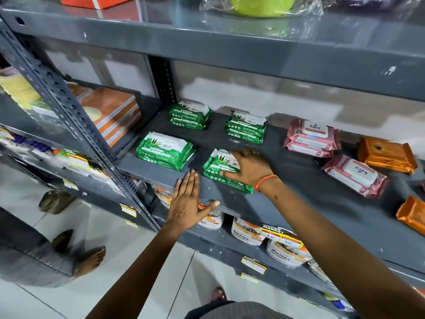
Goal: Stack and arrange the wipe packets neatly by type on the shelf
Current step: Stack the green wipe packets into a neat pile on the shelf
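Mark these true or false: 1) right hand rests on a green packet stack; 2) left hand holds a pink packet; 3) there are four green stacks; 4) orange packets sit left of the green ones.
1) True: the right hand lies on the front green stack.
2) False: the left hand lies flat and empty on the shelf edge.
3) True.
4) False: the orange packets lie far right, beyond the pink packets.

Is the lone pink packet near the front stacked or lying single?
Single: the pink packet lies flat, askew, directly on the shelf, apart from the pink stack.
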Demonstrator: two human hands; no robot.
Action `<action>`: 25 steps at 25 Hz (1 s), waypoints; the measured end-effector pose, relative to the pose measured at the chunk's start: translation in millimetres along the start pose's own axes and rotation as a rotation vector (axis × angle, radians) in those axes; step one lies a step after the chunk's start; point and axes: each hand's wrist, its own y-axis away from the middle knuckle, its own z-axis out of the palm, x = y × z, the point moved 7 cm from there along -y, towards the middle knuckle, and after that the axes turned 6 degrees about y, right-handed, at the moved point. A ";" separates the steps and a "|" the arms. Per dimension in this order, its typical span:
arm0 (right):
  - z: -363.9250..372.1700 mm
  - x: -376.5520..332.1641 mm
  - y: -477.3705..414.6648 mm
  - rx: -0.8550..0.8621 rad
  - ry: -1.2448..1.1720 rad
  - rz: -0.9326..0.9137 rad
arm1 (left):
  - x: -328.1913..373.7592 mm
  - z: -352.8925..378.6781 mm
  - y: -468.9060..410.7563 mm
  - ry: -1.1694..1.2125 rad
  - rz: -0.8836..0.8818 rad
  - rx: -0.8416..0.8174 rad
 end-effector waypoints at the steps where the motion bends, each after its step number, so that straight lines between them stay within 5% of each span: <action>1: 0.2 0.2 1.3 -0.004 0.004 0.000 | 0.8 -3.9 -2.8 0.080 -0.024 0.013; 4: -2.0 11.1 8.2 0.099 -0.140 0.119 | 4.7 -20.1 -24.1 0.494 -0.198 0.117; 7: 15.8 36.8 26.6 0.284 -0.781 0.536 | 16.3 -33.5 -58.6 0.823 -0.347 0.126; 10: 51.1 23.9 39.5 0.262 -1.318 0.745 | 22.2 -35.6 -76.3 0.934 -0.431 0.094; 25: 53.1 37.5 47.9 0.248 -1.405 0.793 | 27.8 -47.2 -68.3 0.696 -0.433 0.239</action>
